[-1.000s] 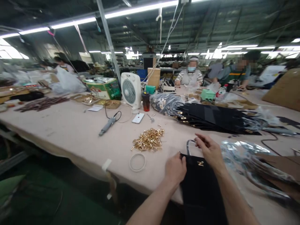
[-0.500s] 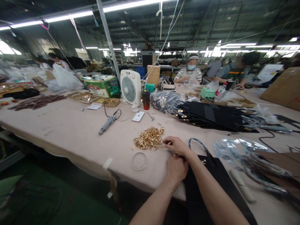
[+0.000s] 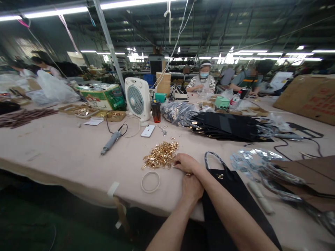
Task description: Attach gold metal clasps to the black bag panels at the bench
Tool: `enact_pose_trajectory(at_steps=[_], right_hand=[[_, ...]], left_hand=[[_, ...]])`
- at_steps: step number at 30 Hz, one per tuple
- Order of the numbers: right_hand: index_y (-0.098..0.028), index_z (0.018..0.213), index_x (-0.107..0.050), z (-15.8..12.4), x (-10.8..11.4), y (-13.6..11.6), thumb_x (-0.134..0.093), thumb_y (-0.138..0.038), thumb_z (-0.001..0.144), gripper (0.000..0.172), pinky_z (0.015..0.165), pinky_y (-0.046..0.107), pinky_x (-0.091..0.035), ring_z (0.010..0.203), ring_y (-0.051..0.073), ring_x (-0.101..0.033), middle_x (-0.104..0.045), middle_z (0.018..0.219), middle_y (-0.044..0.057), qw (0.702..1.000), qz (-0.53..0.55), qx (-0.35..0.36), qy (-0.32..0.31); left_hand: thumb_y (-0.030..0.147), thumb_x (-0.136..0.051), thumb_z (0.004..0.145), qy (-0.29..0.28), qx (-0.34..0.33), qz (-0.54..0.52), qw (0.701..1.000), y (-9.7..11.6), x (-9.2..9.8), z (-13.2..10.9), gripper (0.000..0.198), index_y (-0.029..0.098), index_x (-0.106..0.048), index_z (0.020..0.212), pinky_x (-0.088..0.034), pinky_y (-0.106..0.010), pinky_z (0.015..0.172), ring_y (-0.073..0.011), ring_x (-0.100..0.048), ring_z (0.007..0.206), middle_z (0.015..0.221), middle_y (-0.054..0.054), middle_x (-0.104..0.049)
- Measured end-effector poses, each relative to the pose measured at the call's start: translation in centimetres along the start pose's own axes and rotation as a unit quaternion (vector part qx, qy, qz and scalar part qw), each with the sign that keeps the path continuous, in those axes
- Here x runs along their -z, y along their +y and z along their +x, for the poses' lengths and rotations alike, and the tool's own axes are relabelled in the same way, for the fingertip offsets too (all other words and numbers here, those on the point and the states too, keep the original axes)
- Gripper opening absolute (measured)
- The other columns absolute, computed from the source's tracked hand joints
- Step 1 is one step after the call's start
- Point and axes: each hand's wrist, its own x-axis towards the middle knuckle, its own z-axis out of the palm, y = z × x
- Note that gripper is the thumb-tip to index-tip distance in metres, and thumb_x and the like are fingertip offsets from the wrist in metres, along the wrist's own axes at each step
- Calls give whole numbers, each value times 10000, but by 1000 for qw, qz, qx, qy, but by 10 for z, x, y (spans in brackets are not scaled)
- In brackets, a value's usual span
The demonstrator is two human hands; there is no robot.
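A heap of small gold metal fittings (image 3: 161,154) lies on the cloth-covered table. My right hand (image 3: 184,162) reaches across to its right edge, thumb and fingers drawn together at the tabletop; what they pinch is too small to make out. Under my right wrist, my left hand (image 3: 192,188) is closed, its fingers partly hidden. A bit of gold metal (image 3: 188,173) shows at the top of that hand. Beneath my right forearm lies a black bag (image 3: 240,195) with a looped handle and a gold clasp (image 3: 220,176). A roll of pale tape (image 3: 150,182) lies left of my hands.
Left of the heap are an electric screwdriver (image 3: 111,142) with a cord and a white phone (image 3: 148,130). Behind stand a fan (image 3: 138,99) and a dark tumbler (image 3: 156,112). Stacked black bag pieces (image 3: 227,125) lie beyond my hands. Co-workers sit across the table.
My right fingers have come down from above the table to the heap's right edge and drawn together. My left hand stays under the right wrist. The view has turned slightly right.
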Motion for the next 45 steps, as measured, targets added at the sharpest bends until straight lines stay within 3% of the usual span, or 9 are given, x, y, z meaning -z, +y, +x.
enact_pose_trajectory(at_steps=[3,7,11,13,17,21,27,36,45], right_hand=[[-201,789,-756,-7,5,-2,-745,-77,748,131,766,250,-477,780,162,-644,-733,834,15,999,25,-6,47],[-211,1078,-715,-30,19,-1,-611,-168,918,196,867,265,-516,920,159,-667,-734,1013,33,979,63,-35,189],[-225,1131,-720,-75,34,11,-620,-275,914,244,862,285,-572,937,172,-701,-713,1062,51,893,214,-40,393],[-227,1070,-744,-104,38,17,-650,-304,885,222,875,307,-593,936,185,-719,-722,1061,55,858,266,-56,436],[-220,1064,-749,-155,30,23,-677,-336,874,234,936,369,-609,962,220,-749,-767,1071,65,852,295,-110,418],[-220,1124,-734,-175,10,23,-712,-355,874,285,943,399,-616,990,251,-761,-790,1072,80,858,274,-144,411],[-230,1149,-739,-170,-16,23,-638,-307,933,250,957,411,-599,1003,251,-747,-783,1122,84,874,159,-145,436],[-261,1215,-730,-171,-22,24,-518,-278,1018,290,1014,409,-579,1100,250,-722,-756,1187,96,905,32,-118,407],[-262,1247,-728,-173,-22,31,-449,-262,1056,338,1033,399,-568,1119,237,-720,-760,1206,86,926,-6,-96,364]], left_hand=[[148,-483,955,-18,12,3,1000,2,1,0,316,125,-763,1101,-546,-418,904,-326,-725,1004,1060,-178,-779],[182,-412,1008,-18,16,-6,1000,2,3,1,345,130,-749,1060,-536,-357,815,-288,-743,928,1022,-190,-777],[387,-306,1085,21,23,-62,998,-1,2,6,445,182,-676,1222,-535,-345,786,-283,-747,930,1033,-154,-779],[429,-335,1080,51,26,-106,993,-3,-1,7,432,208,-639,1293,-541,-372,843,-296,-737,1003,1102,-142,-775],[370,-421,1054,92,12,-186,978,-8,-7,9,403,193,-608,1364,-498,-441,1056,-300,-662,1225,1317,-149,-706],[264,-451,1029,149,-63,-276,947,-11,-7,9,332,232,-659,1286,-416,-394,1185,-217,-562,1359,1450,-70,-610],[373,-541,1023,99,-114,-297,943,-7,1,3,231,249,-715,1108,-525,-342,994,-200,-681,1056,1111,-26,-761],[355,-531,1019,81,-45,-262,961,-10,-7,6,218,247,-713,1075,-530,-334,894,-218,-710,972,1041,-28,-783],[325,-479,1043,92,-57,-241,965,-12,-12,5,241,228,-698,1063,-522,-342,907,-217,-701,964,1029,-44,-775]])
